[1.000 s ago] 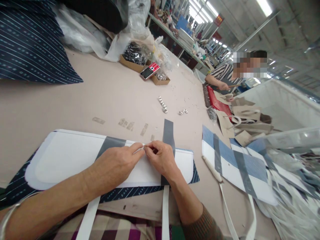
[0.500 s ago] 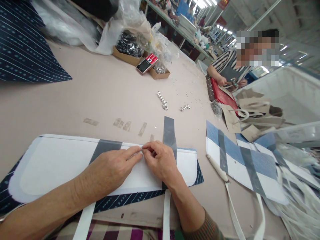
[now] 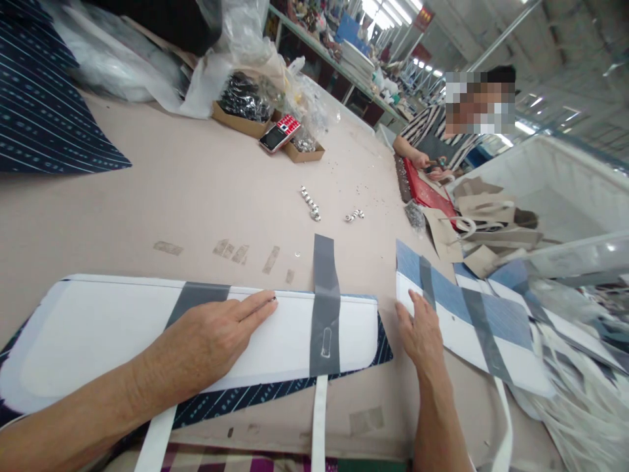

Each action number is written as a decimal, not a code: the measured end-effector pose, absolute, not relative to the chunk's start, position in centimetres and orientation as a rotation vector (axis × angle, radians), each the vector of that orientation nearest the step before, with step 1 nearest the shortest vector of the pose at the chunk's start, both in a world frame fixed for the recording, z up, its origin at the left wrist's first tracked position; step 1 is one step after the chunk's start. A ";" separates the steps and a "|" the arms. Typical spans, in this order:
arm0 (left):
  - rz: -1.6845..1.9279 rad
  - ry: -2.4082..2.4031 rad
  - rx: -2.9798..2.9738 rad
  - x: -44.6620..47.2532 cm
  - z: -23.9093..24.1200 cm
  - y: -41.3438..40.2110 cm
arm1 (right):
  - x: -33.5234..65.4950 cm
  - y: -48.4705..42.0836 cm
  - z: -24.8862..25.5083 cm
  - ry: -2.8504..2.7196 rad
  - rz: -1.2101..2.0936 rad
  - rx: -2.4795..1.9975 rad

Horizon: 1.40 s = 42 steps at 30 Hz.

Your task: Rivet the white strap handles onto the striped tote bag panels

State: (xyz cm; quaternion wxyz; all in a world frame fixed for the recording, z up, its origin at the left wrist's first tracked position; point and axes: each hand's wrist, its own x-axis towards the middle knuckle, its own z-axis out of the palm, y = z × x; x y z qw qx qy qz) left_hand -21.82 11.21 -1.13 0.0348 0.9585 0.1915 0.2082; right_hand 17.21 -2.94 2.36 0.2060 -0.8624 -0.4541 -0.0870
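Observation:
A long white bag panel (image 3: 108, 331) with a navy patterned edge lies flat on the table in front of me. Two grey straps cross it, one under my wrist (image 3: 194, 298) and one upright (image 3: 324, 295) with a small slot near its lower end. My left hand (image 3: 211, 334) rests flat on the white panel, fingers apart, fingertips near its top edge. My right hand (image 3: 422, 331) lies open on the table to the right, its fingertips touching the edge of a blue and white panel (image 3: 466, 321) with grey straps.
A stack of similar panels spreads at the right. Small metal fittings (image 3: 310, 203) lie mid-table. Cardboard boxes, plastic bags and a phone (image 3: 279, 134) stand at the back. A co-worker in a striped top (image 3: 432, 141) works over a red mat (image 3: 427, 190). Navy fabric (image 3: 44, 124) lies far left.
My right hand has left the white panel's top edge and moved right onto the blue and white panel. My left hand has flattened on the white panel. The grey strap is now uncovered.

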 end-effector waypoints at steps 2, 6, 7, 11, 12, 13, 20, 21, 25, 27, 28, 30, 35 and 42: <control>0.618 0.575 2.960 -21.8 -1.3 11.1 | 19.8 -4.9 0.9 -1.291 -0.162 -2.458; 0.605 0.595 2.980 -21.7 -1.2 11.1 | 20.3 -6.3 0.5 -1.198 -0.112 -2.440; 0.616 0.596 2.983 -21.7 -1.2 11.1 | 19.7 -6.2 1.1 -1.111 -0.148 -2.423; 0.656 0.582 2.988 -21.6 -1.1 11.2 | 15.1 -3.9 5.1 -0.614 -0.138 -1.879; 0.650 0.581 2.987 -21.6 -1.1 11.2 | 13.6 -2.9 6.1 -0.533 -0.031 -1.658; 0.645 0.579 2.985 -21.6 -1.0 11.2 | 11.9 -1.8 6.9 -0.481 0.114 -1.454; 0.662 0.561 2.946 -21.7 -0.5 11.1 | 2.5 6.4 5.7 -0.374 0.737 -1.065; 0.662 0.569 2.934 -21.7 -0.5 11.1 | 1.8 7.2 5.0 -0.361 0.744 -1.065; 0.627 0.576 2.901 -21.4 -0.7 11.2 | 0.5 8.8 3.0 -0.312 0.794 -1.054; 0.612 0.574 2.892 -21.4 -0.7 11.2 | 0.2 8.9 2.5 -0.307 0.818 -1.044; 0.606 0.570 2.893 -21.4 -0.7 11.2 | 0.1 8.9 2.4 -0.302 0.822 -1.039; 0.593 0.582 2.890 -21.4 -0.7 11.1 | -0.1 8.9 2.1 -0.281 0.832 -1.028; 0.604 0.592 2.869 -21.4 -0.9 11.0 | -0.4 9.2 1.7 -0.280 0.818 -1.045; 0.653 0.600 2.780 -21.2 -0.7 11.0 | -1.4 9.9 2.7 -0.365 0.791 -1.059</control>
